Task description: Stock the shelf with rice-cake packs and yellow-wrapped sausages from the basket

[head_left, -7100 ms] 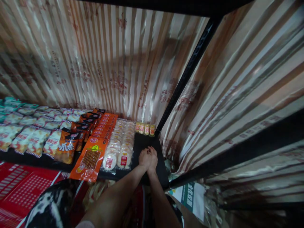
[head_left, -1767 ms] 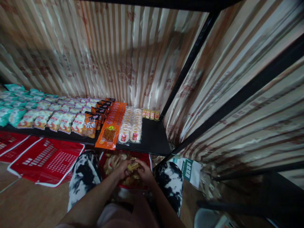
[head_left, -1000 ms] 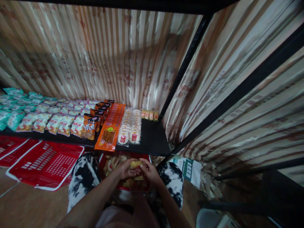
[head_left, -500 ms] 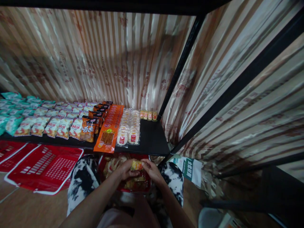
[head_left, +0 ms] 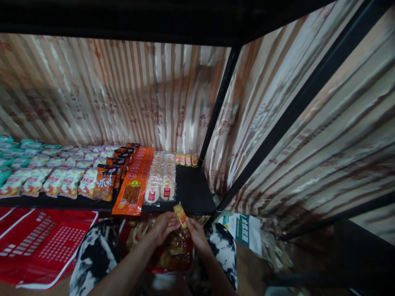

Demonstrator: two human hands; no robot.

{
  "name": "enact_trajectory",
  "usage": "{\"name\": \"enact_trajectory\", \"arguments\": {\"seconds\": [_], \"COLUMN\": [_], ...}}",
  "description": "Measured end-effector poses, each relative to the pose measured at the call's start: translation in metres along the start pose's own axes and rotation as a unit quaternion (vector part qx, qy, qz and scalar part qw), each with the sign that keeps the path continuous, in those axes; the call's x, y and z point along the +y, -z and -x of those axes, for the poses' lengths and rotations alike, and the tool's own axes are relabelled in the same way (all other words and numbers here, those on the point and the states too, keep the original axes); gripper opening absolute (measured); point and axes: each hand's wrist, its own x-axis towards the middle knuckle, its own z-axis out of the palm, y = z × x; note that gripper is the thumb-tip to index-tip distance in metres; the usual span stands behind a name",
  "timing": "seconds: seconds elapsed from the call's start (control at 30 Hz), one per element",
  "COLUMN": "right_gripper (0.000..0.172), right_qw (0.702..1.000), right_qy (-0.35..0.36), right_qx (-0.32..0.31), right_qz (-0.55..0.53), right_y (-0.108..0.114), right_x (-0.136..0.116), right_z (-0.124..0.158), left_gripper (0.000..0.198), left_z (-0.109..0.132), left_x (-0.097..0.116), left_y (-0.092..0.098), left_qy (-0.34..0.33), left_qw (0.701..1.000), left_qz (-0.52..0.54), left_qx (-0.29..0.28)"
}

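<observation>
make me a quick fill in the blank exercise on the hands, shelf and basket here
The left hand is open, while the small yellow packet is gripped by the ____.
On the black shelf, the flat stick packs are coloured ____.
Near its back corner, ____ small packets sit in a row.
The large basket at picture left is ____.

Missing words: right hand; orange; four; red.
</observation>
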Motion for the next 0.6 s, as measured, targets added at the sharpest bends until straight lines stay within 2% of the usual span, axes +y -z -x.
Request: {"name": "enact_trajectory", "arguments": {"seconds": [0.13,0.23,0.37,0.6], "right_gripper": [0.058,0.056,0.055,0.057], "right_qw": [0.999,0.998,0.998,0.997], "right_qy": [0.012,0.026,0.034,0.056], "right_qx": [0.024,0.036,0.052,0.062], "right_qz": [-0.030,-0.035,-0.026,0.003], "right_y": [0.001,0.002,0.004,0.005], "right_x": [-0.004,-0.005,-0.007,-0.020], "right_z": [-0.002,-0.004,-0.010,-0.021], "left_gripper": [0.001,0.015,0.022,0.009], "left_z": [0.004,0.005,-0.003,-0.018], "left_x": [0.003,0.006,0.009,0.015], "left_y": [-0.010,-0.018,-0.029,-0.046], "left_qy": [-0.053,-0.083,-0.106,-0.180], "left_qw": [0.998,0.995,0.988,0.957], "left_qz": [-0.004,-0.040,-0.112,-0.221], "left_qx": [-0.029,-0.035,0.011,0.053]}}
